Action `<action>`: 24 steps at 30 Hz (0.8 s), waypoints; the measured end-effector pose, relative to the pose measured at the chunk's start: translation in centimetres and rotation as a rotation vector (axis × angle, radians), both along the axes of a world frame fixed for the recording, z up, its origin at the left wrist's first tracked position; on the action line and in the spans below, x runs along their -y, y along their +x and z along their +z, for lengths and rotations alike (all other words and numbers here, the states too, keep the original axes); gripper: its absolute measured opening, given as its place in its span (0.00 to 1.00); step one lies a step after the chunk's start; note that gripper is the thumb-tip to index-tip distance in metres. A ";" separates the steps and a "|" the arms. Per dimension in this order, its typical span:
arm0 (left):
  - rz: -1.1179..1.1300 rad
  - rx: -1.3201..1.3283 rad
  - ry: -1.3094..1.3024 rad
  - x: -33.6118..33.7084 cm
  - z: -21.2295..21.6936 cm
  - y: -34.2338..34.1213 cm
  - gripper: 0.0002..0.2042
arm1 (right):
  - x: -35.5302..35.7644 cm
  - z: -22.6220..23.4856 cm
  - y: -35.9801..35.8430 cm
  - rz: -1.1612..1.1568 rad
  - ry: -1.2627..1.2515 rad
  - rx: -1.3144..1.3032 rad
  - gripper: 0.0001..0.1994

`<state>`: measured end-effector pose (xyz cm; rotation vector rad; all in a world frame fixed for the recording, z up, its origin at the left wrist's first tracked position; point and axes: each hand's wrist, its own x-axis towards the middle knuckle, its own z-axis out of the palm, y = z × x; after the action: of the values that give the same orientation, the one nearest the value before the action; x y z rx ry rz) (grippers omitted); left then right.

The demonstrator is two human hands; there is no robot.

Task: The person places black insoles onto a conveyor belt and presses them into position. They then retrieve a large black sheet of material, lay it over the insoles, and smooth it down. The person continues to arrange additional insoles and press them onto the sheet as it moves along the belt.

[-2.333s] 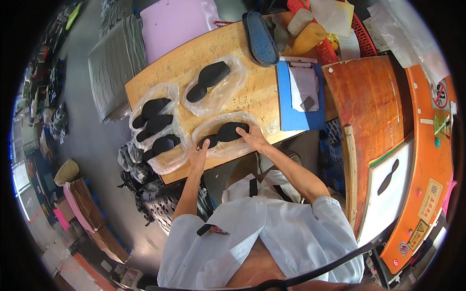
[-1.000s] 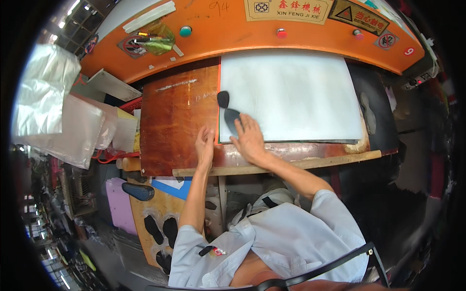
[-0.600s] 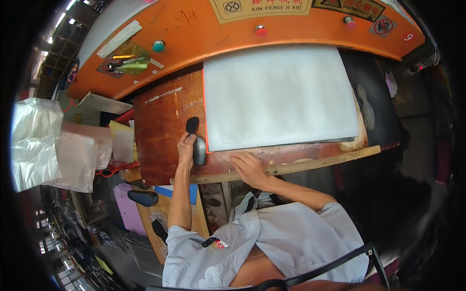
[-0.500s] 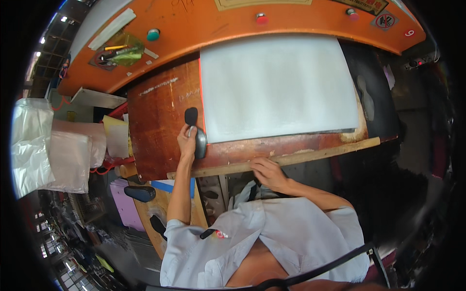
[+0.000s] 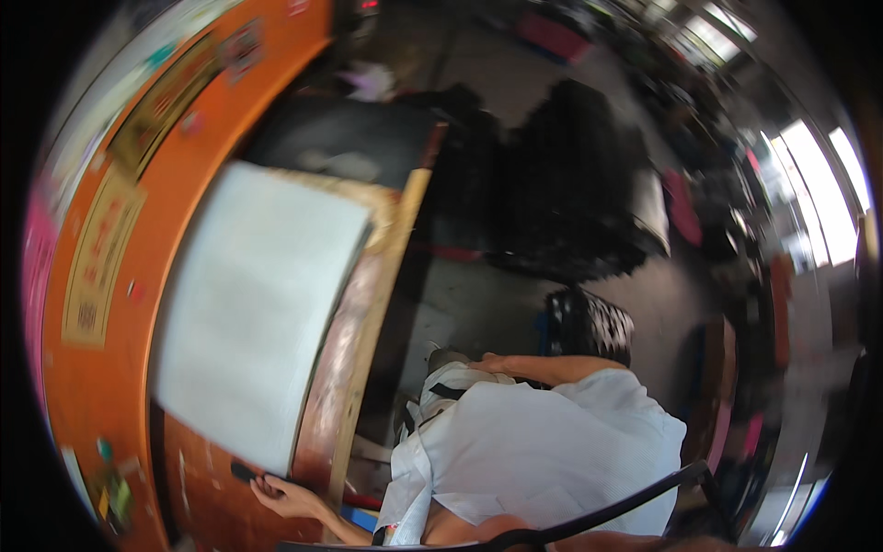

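Black in the head view, the pad (image 5: 243,471) juts up-left, long axis slanting, from our left hand (image 5: 283,499), which grips it beside the white sheet (image 5: 262,304); its end looks blurred. We cannot tell if our right hand (image 5: 494,363) grips anything.

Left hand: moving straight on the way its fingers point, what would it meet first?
First would come the black piece, which the left hand seems to touch; beyond, across the brown board, probably the orange machine front. Blur leaves depth unclear.
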<state>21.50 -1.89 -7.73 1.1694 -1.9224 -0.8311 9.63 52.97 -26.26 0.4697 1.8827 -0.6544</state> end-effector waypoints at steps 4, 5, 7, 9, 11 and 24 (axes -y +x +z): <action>-0.482 -0.156 0.139 -10.0 1.3 -8.3 0.13 | -5.2 6.6 -2.2 -0.268 -0.165 -0.294 0.21; -0.670 -0.240 0.354 -13.0 1.5 -10.3 0.13 | -6.3 8.5 -3.3 -0.493 -0.371 -0.455 0.15; -0.851 -0.111 0.319 -19.2 2.1 -13.6 0.14 | -10.1 11.6 -6.2 -0.490 -0.330 -0.844 0.09; -0.990 -0.093 0.390 -24.9 2.6 -16.7 0.14 | -16.0 13.9 -8.3 -0.568 -0.140 -1.009 0.08; -1.036 -0.135 0.461 -30.5 2.4 -19.2 0.16 | -23.7 15.1 -9.5 -0.604 0.100 -1.080 0.07; -1.628 0.374 0.693 -69.4 -3.5 -36.4 0.14 | -78.9 13.9 -13.8 -0.950 1.102 -0.839 0.31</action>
<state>-14.86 67.56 -11.22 -0.3256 -2.8346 -2.3119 -4.16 131.83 -12.39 2.1471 2.6866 -0.3167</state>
